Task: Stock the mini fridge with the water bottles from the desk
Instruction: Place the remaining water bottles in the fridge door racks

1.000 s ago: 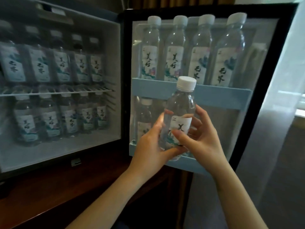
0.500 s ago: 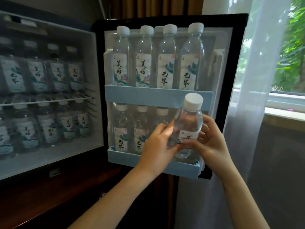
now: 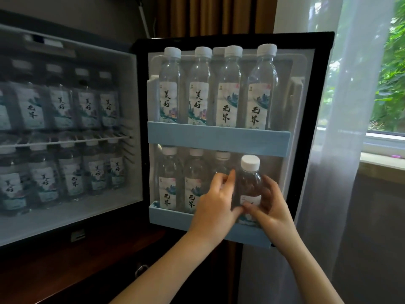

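Note:
A clear water bottle (image 3: 249,183) with a white cap and a printed label stands upright at the right end of the lower door shelf (image 3: 175,218) of the open mini fridge. My left hand (image 3: 215,205) holds its left side and my right hand (image 3: 269,207) grips its right side, thumbs meeting on the label. Three more bottles (image 3: 168,185) stand to its left in the same shelf. The upper door shelf (image 3: 219,139) carries several bottles (image 3: 228,91).
The fridge cabinet (image 3: 131,150) on the left holds several bottles on its wire shelf (image 3: 65,141) and floor. A dark wooden cabinet top (image 3: 87,260) lies below. A sheer curtain (image 3: 341,150) and a window sill (image 3: 383,159) are on the right.
Both hands have lowered the bottle from in front of the upper shelf's edge down into the right end of the lower door shelf. The camera has shifted to the right.

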The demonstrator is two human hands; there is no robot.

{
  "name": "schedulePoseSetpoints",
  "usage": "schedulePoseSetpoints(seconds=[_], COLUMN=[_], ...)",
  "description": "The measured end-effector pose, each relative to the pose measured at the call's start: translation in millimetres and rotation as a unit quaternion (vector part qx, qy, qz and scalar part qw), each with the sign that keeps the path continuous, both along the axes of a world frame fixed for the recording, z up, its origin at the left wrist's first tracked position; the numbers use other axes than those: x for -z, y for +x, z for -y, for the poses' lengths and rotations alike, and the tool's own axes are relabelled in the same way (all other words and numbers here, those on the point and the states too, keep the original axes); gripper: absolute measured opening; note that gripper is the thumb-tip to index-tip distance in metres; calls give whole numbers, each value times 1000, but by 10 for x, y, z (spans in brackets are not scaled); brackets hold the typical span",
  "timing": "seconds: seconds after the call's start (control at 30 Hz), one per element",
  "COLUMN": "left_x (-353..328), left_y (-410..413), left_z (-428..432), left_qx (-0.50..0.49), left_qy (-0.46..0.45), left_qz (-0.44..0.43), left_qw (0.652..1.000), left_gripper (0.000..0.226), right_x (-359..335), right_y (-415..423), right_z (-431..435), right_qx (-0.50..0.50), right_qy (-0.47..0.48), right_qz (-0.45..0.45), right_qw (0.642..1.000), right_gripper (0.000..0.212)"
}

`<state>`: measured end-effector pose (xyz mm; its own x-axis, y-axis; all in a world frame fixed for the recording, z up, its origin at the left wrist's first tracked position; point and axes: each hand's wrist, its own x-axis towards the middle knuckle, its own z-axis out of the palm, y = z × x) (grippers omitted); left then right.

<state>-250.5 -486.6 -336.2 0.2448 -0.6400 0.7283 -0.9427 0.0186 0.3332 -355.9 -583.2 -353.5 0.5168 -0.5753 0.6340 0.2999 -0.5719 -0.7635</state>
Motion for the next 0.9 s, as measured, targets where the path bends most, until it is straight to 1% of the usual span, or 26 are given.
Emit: schedulePoseSetpoints(seconds=[0.13,0.23,0.3,0.43,0.53,0.63,0.7,0.73,0.8,0.83,0.9], left_x=[-41,-57,-41,-23,-31,-44,-45,-43,-29,-16,10], left_y=[32,49,60,110,144,158,176,186,212,231,287], left_z=[6,14,24,27,-7,-58,-96,-119,-166,-190,-240], left_qx=[3,4,-1,-5,-5,9,18,21,19,15,3], left_qy=[8,19,32,38,33,24,14,8,-6,-15,-22], left_qz=[32,60,70,80,94,94,97,97,98,96,85], left_qw=[999,998,997,996,995,995,995,995,995,995,996], left_gripper=[67,63,64,65,68,65,62,59,54,52,47], right_x=[28,27,5,-93,-171,-207,-225,-235,-235,-227,-206], right_y=[60,103,121,147,173,205,226,234,242,247,279], right_z=[4,7,-23,-133,-176,-190,-241,-281,-354,-387,-447], right_qx=[64,117,140,202,212,232,264,286,327,338,335], right_qy=[-28,-32,-31,-63,-77,-81,-102,-122,-175,-206,-262], right_qz=[-36,-50,-41,-15,8,25,64,90,137,153,170], right_qw=[997,991,989,977,974,969,957,946,919,905,889], right_gripper=[51,51,47,52,53,52,45,38,22,17,20])
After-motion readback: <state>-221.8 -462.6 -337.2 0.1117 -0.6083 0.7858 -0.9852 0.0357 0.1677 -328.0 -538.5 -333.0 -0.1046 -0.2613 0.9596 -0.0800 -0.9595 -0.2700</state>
